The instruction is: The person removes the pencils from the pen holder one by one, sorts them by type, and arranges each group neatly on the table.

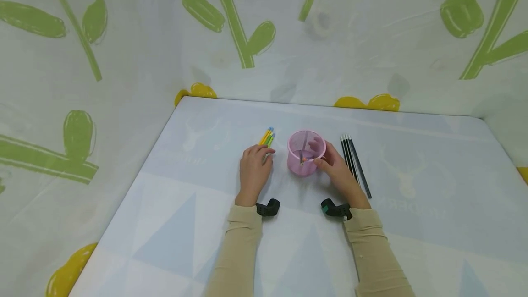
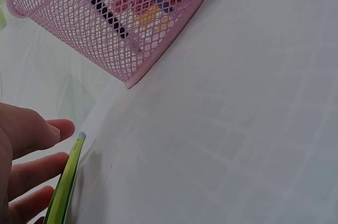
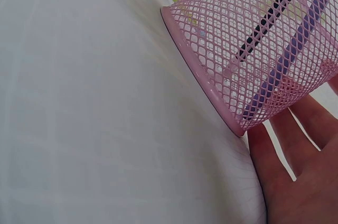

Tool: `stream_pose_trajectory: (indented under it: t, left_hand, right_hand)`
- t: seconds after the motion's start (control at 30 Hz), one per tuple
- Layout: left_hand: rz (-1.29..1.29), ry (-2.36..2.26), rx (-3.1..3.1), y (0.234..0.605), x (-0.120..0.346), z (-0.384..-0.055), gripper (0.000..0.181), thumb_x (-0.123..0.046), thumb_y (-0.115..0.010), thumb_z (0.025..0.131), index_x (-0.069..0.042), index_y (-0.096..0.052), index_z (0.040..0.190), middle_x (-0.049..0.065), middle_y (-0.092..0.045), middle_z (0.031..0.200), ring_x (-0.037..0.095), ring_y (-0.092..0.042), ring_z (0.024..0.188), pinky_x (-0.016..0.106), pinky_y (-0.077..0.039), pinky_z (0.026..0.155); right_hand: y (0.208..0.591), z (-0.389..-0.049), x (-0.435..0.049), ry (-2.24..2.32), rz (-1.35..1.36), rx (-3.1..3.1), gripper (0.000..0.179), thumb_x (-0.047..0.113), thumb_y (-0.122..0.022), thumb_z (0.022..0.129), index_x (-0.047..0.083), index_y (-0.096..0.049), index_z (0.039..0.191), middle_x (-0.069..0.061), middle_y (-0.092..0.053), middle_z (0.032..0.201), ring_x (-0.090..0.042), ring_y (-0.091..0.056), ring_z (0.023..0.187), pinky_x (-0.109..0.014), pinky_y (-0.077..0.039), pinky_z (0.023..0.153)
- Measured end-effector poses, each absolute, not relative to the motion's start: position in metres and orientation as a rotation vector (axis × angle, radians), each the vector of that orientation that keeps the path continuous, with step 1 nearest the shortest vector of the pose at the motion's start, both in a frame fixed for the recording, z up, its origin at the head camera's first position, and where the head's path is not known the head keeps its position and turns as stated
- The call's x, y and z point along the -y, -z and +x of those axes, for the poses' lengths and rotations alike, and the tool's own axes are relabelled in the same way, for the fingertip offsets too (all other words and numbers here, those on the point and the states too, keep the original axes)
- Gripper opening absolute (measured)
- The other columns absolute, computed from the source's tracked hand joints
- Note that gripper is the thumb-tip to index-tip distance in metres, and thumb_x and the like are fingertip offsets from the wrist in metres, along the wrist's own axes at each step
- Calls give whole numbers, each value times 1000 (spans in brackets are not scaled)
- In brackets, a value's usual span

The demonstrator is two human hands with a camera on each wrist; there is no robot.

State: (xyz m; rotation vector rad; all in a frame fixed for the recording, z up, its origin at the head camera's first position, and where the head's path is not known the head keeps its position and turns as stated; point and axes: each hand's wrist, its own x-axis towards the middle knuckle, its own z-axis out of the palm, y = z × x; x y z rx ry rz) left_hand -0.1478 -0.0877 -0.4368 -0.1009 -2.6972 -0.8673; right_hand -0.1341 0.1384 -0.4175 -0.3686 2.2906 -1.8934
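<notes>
In the head view a pink mesh pen holder (image 1: 303, 168) stands on the table. My right hand (image 1: 339, 171) holds it by its right side, thumb at the near rim and fingers behind. Through the mesh in the right wrist view show a black pencil (image 3: 272, 15) and a purple pencil (image 3: 296, 44). To the left, my left hand (image 1: 253, 168) rests over a small bunch of yellow and green pencils (image 1: 267, 137) with blue ends. Its fingers (image 2: 39, 174) lie loosely beside a green pencil (image 2: 64, 187) in the left wrist view. The palm hides the pencils' near ends.
Several black pencils (image 1: 360, 168) lie side by side, just right of my right forearm and hand. The pale patterned table (image 1: 165, 205) meets a leaf-printed wall (image 1: 288, 72) at the back and left. Black wrist cameras (image 1: 269, 208) sit on both wrists.
</notes>
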Motion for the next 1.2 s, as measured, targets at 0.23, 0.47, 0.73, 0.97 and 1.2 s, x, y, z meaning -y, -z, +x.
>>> stream_pose_trajectory:
  t: [0.23,0.47,0.73,0.97,1.2]
  left_hand:
    - [-83,856,2714,437,87,-150,15,-20,-56,85,-21,-68,94,-3,-57,112,20,-43,110,40,-34,92]
    - [-95,868,2696,438,87,-151,15,-20,-56,85,-21,-68,93,-3,-57,112,19,-43,109,40,-35,89]
    - [-85,865,2709,438,87,-150,14,-20,-57,85,-21,-68,94,-4,-57,112,19,-42,110,40,-35,89]
    - [-83,864,2706,438,87,-150,14,-20,-56,85,-21,-68,93,-3,-57,111,19,-43,109,40,-34,90]
    - [-91,869,2708,437,87,-150,14,-20,-56,85,-21,-68,93,-4,-58,112,19,-43,109,39,-34,90]
  right_hand:
    - [417,-135,-139,1895,-373,-2280,57,15,-50,91,15,-22,141,-7,-28,142,-24,-24,130,-44,-26,101]
    - [419,-136,-140,1913,-379,-2276,58,23,-52,90,15,-24,140,-5,-28,143,-21,-25,130,-43,-22,103]
    - [427,-140,-141,1910,-374,-2275,57,24,-52,90,21,-24,140,-1,-30,141,-19,-26,130,-43,-24,102]
    - [428,-142,-141,1904,-357,-2262,56,19,-51,90,23,-25,140,0,-30,141,-20,-27,129,-44,-26,101]
    - [418,-136,-140,1909,-379,-2277,56,15,-50,91,15,-24,140,-7,-28,142,-22,-26,130,-44,-23,102]
